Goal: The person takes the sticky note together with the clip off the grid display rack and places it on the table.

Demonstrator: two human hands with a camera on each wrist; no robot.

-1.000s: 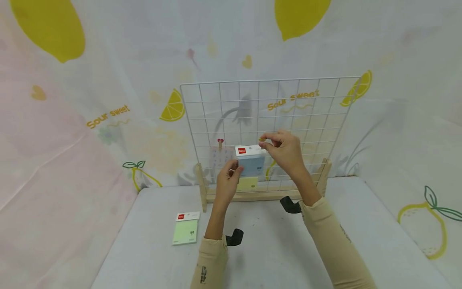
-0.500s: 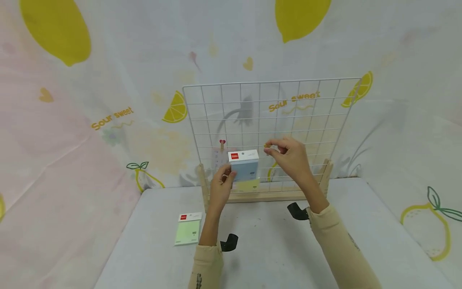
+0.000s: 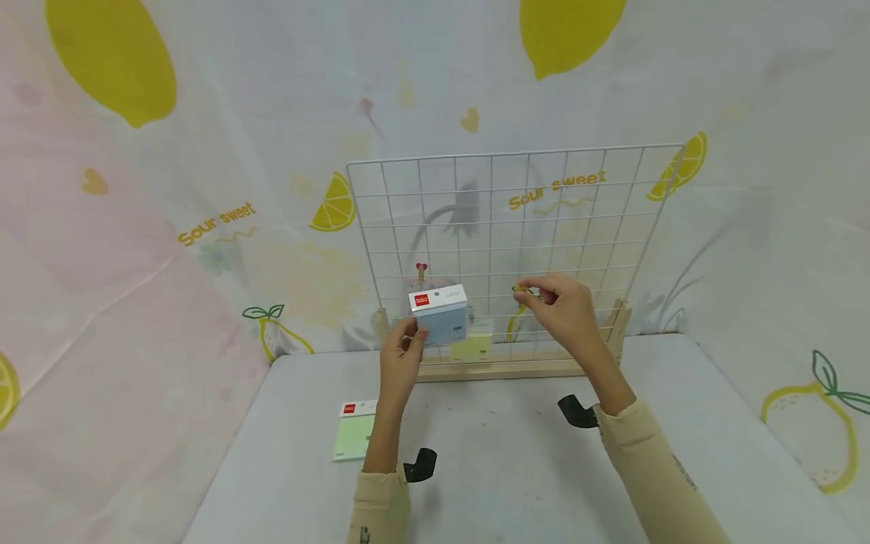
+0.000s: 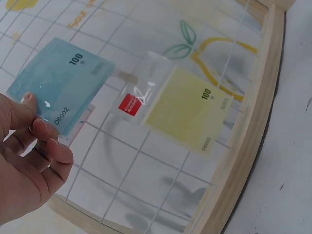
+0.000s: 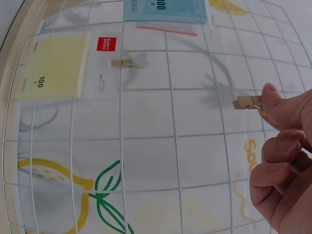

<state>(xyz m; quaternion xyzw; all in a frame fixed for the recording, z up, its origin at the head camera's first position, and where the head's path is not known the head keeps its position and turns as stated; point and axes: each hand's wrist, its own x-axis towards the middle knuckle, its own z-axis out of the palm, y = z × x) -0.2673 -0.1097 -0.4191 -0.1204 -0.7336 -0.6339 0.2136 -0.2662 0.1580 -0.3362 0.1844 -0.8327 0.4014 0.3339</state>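
My left hand [image 3: 399, 366] holds a packet of blue sticky notes [image 3: 443, 325] by its left edge, thumb on the front, in front of a white wire grid [image 3: 381, 162]. Off to the right, my right hand [image 3: 564, 308] pinches a small wooden clothespin [image 5: 247, 102] between thumb and forefinger. Low on the grid hangs a packet of yellow sticky notes [image 4: 190, 109], with another wooden clothespin [image 5: 123, 63] at its clear header. Behind the blue packet, a red-heart clothespin [image 3: 421, 270] sits on the grid over a packet that is mostly hidden.
A packet of green sticky notes [image 3: 352, 437] lies on the white table [image 3: 503, 461], partly covered by my left forearm. The grid stands in a wooden base [image 3: 516, 369] along the table's back. Lemon-printed cloth [image 3: 272, 151] hangs behind it.
My left hand has carried the blue packet left and slightly down, uncovering more of the yellow packet. My right hand has moved right and down with its clothespin, so the hands are farther apart.
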